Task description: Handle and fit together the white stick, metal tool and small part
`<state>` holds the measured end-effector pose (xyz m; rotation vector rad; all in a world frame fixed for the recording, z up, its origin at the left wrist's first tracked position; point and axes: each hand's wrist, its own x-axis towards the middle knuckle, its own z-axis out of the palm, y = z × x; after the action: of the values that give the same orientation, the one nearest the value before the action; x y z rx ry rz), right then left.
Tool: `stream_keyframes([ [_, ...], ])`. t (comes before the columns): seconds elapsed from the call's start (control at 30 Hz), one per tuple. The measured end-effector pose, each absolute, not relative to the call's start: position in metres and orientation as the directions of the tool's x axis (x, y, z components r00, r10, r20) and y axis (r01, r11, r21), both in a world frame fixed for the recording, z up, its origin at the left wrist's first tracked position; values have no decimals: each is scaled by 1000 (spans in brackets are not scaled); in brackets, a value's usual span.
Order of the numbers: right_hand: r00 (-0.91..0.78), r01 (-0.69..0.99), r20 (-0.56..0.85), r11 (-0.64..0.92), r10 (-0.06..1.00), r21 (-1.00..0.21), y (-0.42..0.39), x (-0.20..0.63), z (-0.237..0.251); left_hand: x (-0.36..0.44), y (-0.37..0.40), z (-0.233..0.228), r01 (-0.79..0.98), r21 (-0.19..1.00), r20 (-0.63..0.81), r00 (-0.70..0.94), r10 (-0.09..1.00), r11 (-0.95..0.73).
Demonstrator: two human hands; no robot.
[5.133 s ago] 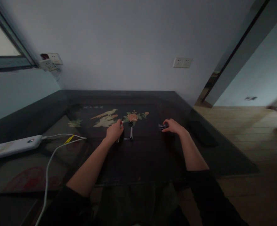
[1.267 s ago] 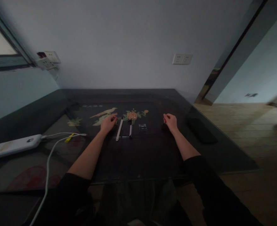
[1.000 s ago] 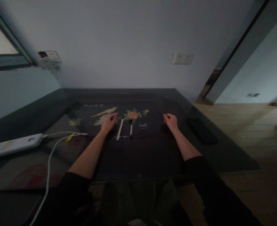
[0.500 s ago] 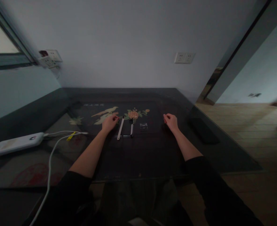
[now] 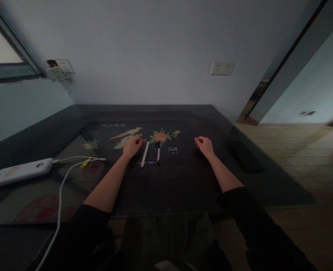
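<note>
My left hand [image 5: 132,146] rests on the dark table with its fingers curled in; nothing shows in it. Just right of it lies a slim pale strip [image 5: 145,153] with a dark tip and a small hole at its near end. Beside that is a short black-and-white handled tool [image 5: 159,153], its exact kind too dim to tell. A clear edge, perhaps of a flat plastic piece, runs between their lower ends. Farther right sits a small transparent box [image 5: 172,151]. My right hand [image 5: 204,145], loosely closed with no object visible, rests apart from the box on its right side.
A flower-and-bird picture decorates the tabletop [image 5: 166,188]. At left lies a white power bank [image 5: 22,172] with a white cable [image 5: 60,195] running off the near edge. A flat black object [image 5: 245,156] lies at right. Wall sockets [image 5: 222,68] are behind the table.
My right hand has shifted very slightly to the left. My left hand and the things on the table stay where they were.
</note>
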<state>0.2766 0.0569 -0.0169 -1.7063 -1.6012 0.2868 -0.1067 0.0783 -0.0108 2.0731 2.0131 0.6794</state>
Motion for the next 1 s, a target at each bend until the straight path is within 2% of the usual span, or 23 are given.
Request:
stream_keyframes([
  [1.0, 159, 777, 325, 85, 932, -624, 57, 276, -16, -108, 81, -15, 899, 434, 202, -30, 979, -62],
])
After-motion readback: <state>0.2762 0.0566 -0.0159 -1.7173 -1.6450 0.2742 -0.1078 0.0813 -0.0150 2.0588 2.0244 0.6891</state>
